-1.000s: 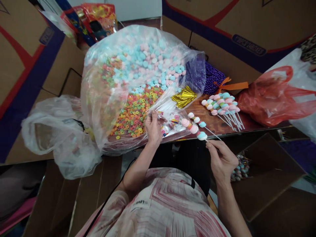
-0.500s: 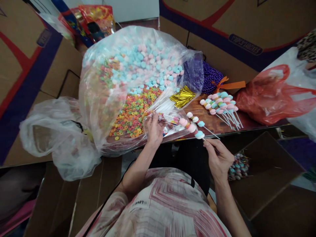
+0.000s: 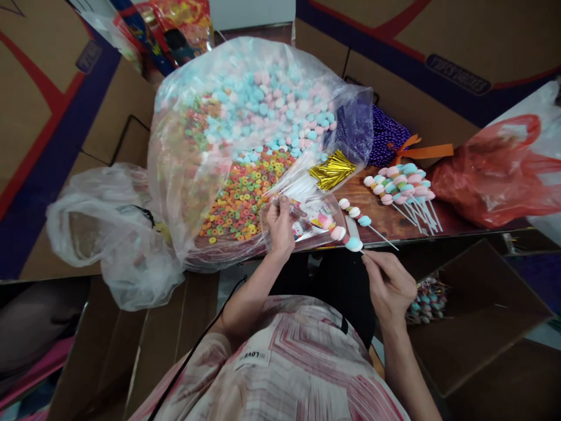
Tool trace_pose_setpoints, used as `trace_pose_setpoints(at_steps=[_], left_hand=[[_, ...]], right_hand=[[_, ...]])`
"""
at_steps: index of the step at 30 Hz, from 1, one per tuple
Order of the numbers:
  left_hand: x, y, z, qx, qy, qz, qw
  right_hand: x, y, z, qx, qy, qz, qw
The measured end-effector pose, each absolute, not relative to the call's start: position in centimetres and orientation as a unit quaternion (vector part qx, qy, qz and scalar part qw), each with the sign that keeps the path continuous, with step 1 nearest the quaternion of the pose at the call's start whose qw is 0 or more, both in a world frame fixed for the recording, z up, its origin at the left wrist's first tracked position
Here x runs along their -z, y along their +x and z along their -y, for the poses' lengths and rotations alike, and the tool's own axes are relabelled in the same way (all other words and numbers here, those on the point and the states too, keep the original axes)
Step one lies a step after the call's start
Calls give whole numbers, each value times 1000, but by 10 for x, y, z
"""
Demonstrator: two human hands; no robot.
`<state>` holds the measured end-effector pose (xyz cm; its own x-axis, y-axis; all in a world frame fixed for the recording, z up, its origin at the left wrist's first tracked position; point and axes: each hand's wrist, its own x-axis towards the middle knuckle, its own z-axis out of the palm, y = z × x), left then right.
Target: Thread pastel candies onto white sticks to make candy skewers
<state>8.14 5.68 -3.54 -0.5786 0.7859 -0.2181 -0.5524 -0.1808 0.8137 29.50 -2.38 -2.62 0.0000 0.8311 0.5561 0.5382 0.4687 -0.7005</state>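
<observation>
Skewer at right hand ran pink, white, blue. Ties beyond left hand were gold; rings beside it orange, yellow, green. Shirt was pink-streaked cream.

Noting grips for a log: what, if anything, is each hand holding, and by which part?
Right hand: candy skewer, by its bare stick end. Left hand: clear plastic wrapper, which part cannot be told.

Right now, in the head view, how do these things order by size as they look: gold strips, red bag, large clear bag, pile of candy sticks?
Largest to smallest, by area in the picture:
1. large clear bag
2. red bag
3. pile of candy sticks
4. gold strips
</observation>
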Motion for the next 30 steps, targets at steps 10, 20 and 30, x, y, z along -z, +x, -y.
trace_pose_setpoints(at_steps=[10,20,30], left_hand=[[38,78,-52,-748,219,-491,389],[25,84,-44,-704,151,-443,534],[14,93,-39,-668,116,-394,621]], right_hand=[[31,274,22,-296,-542,619,486],[40,261,14,-69,-479,766,422],[30,244,27,-400,-516,652,385]])
